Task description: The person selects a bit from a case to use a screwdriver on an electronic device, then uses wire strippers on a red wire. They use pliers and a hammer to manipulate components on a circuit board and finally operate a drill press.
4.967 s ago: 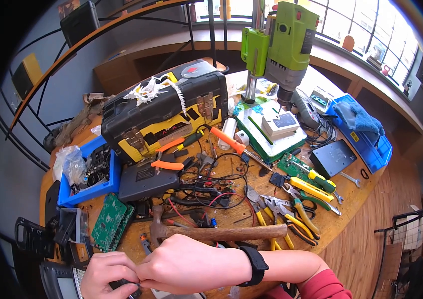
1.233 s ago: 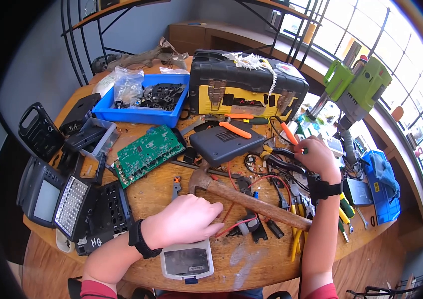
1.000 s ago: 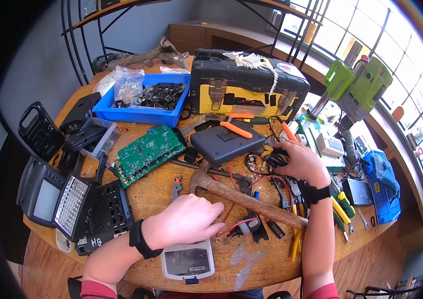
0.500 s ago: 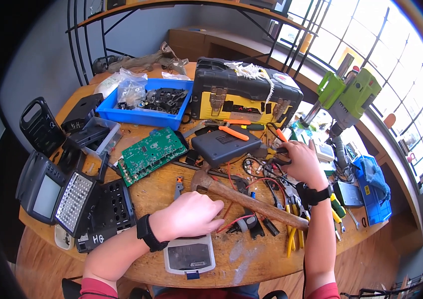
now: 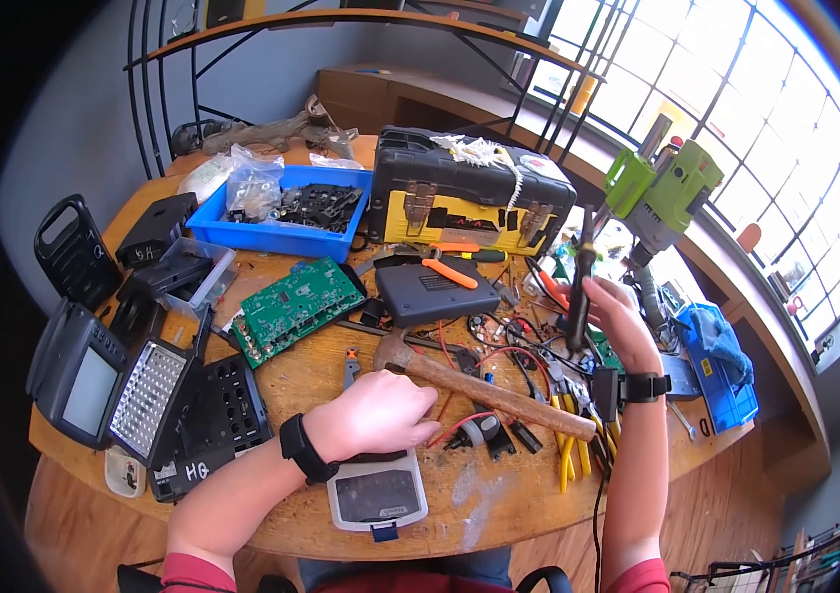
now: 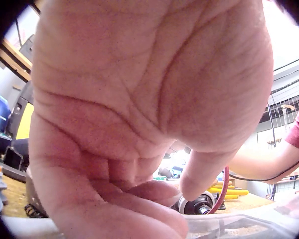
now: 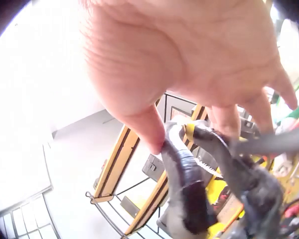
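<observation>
My right hand (image 5: 625, 324) is raised above the tools at the right of the table, holding pliers (image 5: 580, 301) by the thumb and fingers. They stand roughly upright in the head view. In the right wrist view, the pliers' dark, tape-wrapped handles (image 7: 187, 186) spread away from the thumb, and a yellow band shows near the fingers. My left hand (image 5: 372, 413) hovers by a small clear-lidded box (image 5: 414, 499) at the front edge. Its fingers are loosely bent with nothing between them, as the left wrist view shows. A wooden-handled hammer (image 5: 489, 395) lies between the hands.
Yellow-handled pliers (image 5: 570, 455) and tangled cables lie at the right. A green circuit board (image 5: 301, 301) and a dark grey casing (image 5: 437, 294) sit mid-table. Behind are a blue tray (image 5: 281, 240), a toolbox (image 5: 479, 188) and a green drill press (image 5: 672, 193). Opened casings (image 5: 212, 425) stand left.
Five seconds ago both hands were together at the lower left. My right hand has since reached into the tools, taken the dark-handled pliers and lifted them. The left hand has barely moved lately.
</observation>
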### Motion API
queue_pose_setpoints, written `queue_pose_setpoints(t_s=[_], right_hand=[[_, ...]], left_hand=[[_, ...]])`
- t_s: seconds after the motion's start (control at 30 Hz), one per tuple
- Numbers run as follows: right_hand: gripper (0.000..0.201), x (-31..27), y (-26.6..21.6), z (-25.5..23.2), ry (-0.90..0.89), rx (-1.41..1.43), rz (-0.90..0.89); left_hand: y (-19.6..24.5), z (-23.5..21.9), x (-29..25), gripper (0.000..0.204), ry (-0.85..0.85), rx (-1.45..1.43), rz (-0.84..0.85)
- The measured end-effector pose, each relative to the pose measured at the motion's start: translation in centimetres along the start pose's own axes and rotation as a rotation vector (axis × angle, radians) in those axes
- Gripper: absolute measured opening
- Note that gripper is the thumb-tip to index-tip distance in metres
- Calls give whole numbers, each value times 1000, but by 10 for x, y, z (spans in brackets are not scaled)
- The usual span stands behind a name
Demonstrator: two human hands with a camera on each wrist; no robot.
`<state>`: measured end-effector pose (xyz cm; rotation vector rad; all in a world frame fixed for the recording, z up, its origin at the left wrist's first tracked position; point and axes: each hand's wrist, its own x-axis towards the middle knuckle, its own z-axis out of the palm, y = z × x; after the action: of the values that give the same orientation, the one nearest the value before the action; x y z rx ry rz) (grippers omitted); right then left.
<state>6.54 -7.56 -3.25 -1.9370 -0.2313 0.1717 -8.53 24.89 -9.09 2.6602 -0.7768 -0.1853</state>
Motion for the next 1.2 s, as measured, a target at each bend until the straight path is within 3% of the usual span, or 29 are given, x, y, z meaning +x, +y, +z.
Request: queue_pose_setpoints(t_s=[0.1,0.13,0.2,0.27,0.37,0.4,0.5,0.63,0.77,0.87,1.03,1.1,1.13,1.2], right_hand=[[55,3,-3,1,-139,367,-58],[55,4,-2,1,-134,369,-56],[57,4,-1,2,-171,714,-188],[51,-3,-1,-7,-102,736,-286],[42,-38,-20,-33,122,367,-259],[49,-50,-26,-43,207,213,-214],[64,-72,-25,-94,151,-120,-34],[64,-91,-2,-121,193,-604,169],[68,-101,12,-114,126,-1078,221],[61,-99,18,-101,-15,-1174,318],[49,-93,23,-75,-8,-1332,213],[46,-84,13,-66,55,-1343,34],[46,-78,6,-56,53,-1340,27],[45,-61,-16,-21,154,-1115,-348]], left_hand=[[1,-3,-1,35,-18,16,-14],[1,-4,-1,34,-20,15,-14],[0,-3,0,34,-27,3,-20],[-1,-1,0,33,-36,-11,-19],[-1,-3,0,31,-44,-42,-38],[0,-3,-1,31,-50,-49,-21],[0,-5,-2,30,-23,-59,-23],[1,-4,-1,30,-25,-40,-21],[1,-4,-2,30,-28,-6,-35],[3,-4,-2,30,-31,-13,-43],[2,2,-1,32,-7,1,-18],[3,-1,-2,34,-8,11,-10],[3,-1,-2,34,-6,15,-16],[3,0,-1,35,-20,1,-26]])
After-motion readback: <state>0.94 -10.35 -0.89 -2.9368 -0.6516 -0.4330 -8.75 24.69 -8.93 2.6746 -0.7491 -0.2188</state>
